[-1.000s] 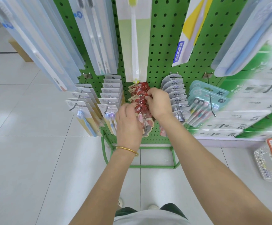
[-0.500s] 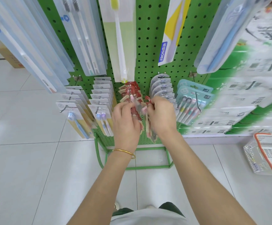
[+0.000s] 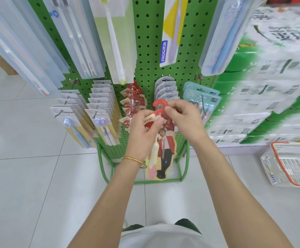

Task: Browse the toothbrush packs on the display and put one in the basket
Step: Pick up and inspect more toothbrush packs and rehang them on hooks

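A second ago both hands were working among the red packs on their peg; now one toothbrush pack [image 3: 163,154] is off it and hangs free in front of the pegboard display [image 3: 147,42]. The left hand [image 3: 142,129] pinches the pack's upper card between thumb and curled fingers, and the right hand [image 3: 185,120] pinches it just under the red hanger hook [image 3: 161,104]. So the picking looks done (browsing too, if this is the chosen one), and what is left is the carry to the basket. Around them, from the left: white-and-yellow packs [image 3: 70,119], a second such row [image 3: 101,111], the remaining red packs [image 3: 131,99] just behind the left hand, grey packs [image 3: 165,88], teal packs [image 3: 199,97], then blurred stacked cartons [image 3: 271,86]. The basket [image 3: 278,158] sits on the floor, well apart to the right and lower. The teal packs' protruding peg, near the right hand, could snag the hook.
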